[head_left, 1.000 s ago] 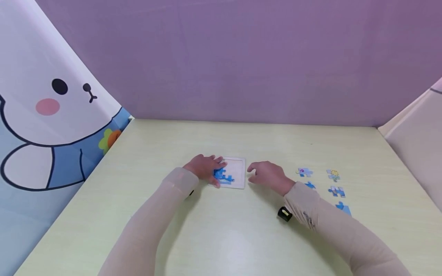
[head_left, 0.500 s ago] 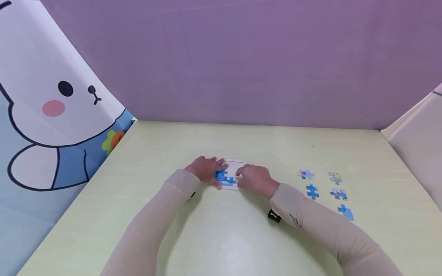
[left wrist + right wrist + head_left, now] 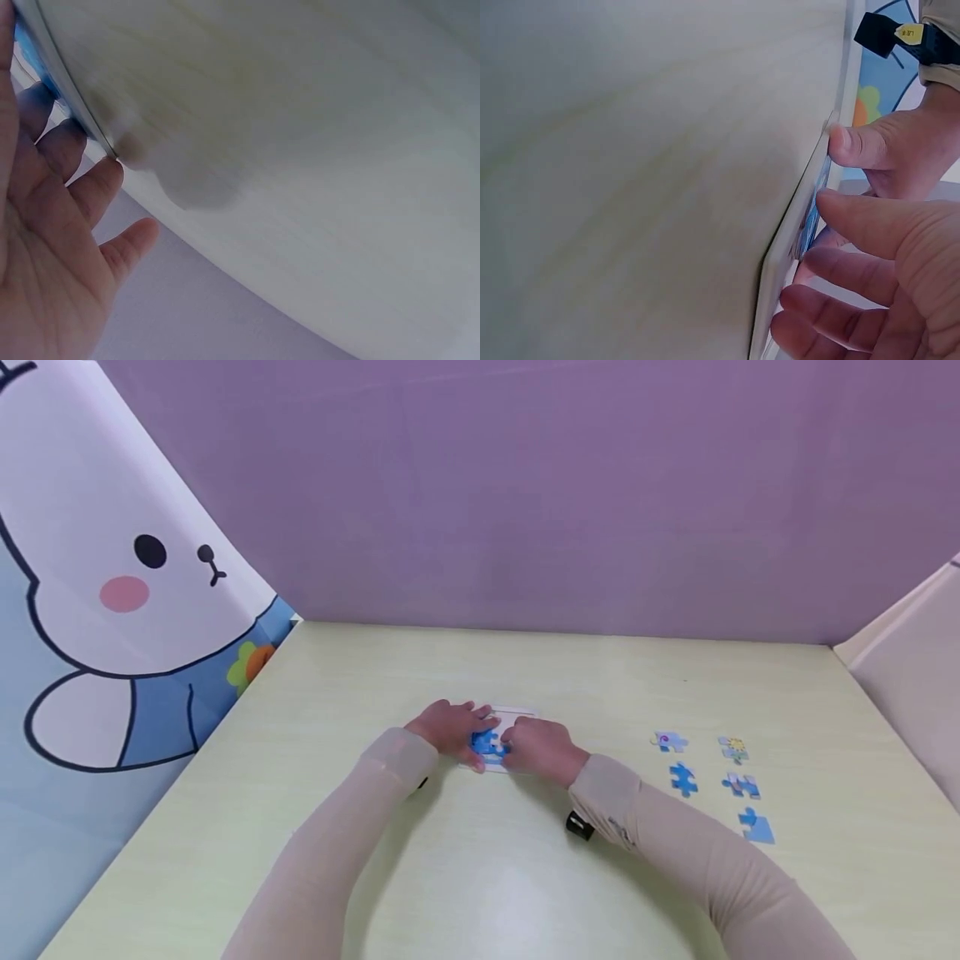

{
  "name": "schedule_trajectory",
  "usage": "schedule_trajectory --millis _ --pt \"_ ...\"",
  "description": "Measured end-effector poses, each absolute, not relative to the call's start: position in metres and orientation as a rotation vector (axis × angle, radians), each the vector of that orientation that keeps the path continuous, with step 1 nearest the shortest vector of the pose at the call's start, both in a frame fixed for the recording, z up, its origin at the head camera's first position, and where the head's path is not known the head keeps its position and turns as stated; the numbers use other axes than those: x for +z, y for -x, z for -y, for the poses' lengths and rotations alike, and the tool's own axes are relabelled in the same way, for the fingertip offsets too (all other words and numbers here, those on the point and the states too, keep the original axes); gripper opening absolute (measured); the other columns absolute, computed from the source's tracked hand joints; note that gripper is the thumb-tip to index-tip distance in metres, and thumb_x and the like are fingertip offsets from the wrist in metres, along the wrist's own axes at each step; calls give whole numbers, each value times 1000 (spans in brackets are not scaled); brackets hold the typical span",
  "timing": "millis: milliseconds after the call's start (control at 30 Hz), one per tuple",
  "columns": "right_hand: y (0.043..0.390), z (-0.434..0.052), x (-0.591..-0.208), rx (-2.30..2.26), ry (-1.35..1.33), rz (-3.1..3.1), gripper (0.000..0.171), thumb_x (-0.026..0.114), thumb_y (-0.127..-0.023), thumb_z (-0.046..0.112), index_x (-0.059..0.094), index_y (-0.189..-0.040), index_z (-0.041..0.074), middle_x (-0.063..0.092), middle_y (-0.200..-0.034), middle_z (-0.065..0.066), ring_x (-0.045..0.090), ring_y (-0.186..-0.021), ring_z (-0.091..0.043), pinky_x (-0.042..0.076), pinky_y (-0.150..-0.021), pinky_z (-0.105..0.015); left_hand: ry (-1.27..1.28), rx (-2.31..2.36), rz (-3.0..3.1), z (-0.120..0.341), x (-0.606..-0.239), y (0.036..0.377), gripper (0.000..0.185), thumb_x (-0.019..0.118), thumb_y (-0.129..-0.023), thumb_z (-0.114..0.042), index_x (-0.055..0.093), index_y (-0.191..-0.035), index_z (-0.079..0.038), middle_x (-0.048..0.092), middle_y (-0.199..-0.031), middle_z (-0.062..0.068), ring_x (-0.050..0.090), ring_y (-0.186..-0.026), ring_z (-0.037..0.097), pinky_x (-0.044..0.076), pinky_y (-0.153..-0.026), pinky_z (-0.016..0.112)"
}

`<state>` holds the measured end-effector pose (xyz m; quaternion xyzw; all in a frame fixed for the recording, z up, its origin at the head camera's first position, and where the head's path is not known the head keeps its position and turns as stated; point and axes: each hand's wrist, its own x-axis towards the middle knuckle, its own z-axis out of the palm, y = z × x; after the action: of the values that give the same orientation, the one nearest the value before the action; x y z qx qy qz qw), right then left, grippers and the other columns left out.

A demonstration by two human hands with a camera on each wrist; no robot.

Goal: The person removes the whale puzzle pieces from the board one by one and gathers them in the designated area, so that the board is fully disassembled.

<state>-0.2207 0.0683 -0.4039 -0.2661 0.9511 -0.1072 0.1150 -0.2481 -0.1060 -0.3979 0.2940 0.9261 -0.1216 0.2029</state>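
Note:
A small white puzzle tray (image 3: 516, 711) lies flat on the table, with interlocked blue jigsaw pieces (image 3: 486, 742) in its left part. My left hand (image 3: 450, 729) rests over the tray's left side, fingers spread. In the left wrist view, fingertips of this hand (image 3: 52, 202) touch the tray's edge. From the right, my right hand (image 3: 543, 750) reaches over the tray with its fingertips at the blue pieces. The right wrist view has its thumb (image 3: 847, 217) extended by the pieces and the other fingers loosely bent along the tray; no loose piece shows between them.
To the right lie several loose jigsaw pieces: a pale one with a pink spiral (image 3: 670, 742), a yellow-patterned one (image 3: 733, 748), and blue ones such as the corner piece (image 3: 757, 827). A purple cloth (image 3: 525, 502) stands behind the table (image 3: 375, 677).
My right hand has moved left from beside the tray onto it, up to the blue pieces. The left hand stays on the tray's left side. The view has shifted slightly.

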Motion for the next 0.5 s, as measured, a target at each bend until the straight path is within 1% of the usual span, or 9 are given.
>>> schedule_trajectory --millis 133,300,400,500 --pt "221 -69 -405 -304 805 -2785 16 72 -84 25 75 -93 12 61 -85 -2 54 -69 -15 49 -57 -36 -828 -337 -2587 104 -399 249 86 58 -82 -66 28 -152 -26 23 -158 0 25 -142 25 34 -105 50" --pt "221 -70 -404 -328 834 -2771 12 73 -83 22 74 -87 10 59 -82 -2 52 -66 -15 46 -55 -33 -825 -350 -2589 103 -399 249 87 59 -82 -66 28 -152 -26 24 -157 0 25 -142 24 35 -104 49" --pt "222 -70 -405 -345 841 -2756 10 73 -83 20 73 -85 10 62 -79 1 53 -65 -14 45 -54 -31 -824 -358 -2587 103 -400 250 87 59 -81 -66 28 -152 -26 24 -157 0 25 -142 25 35 -104 49" --pt "224 -69 -406 -364 835 -2739 10 72 -83 19 73 -87 10 64 -76 4 53 -64 -13 44 -54 -29 -817 -367 -2581 104 -401 251 88 57 -82 -67 27 -153 -26 23 -158 -1 24 -143 24 35 -105 50"
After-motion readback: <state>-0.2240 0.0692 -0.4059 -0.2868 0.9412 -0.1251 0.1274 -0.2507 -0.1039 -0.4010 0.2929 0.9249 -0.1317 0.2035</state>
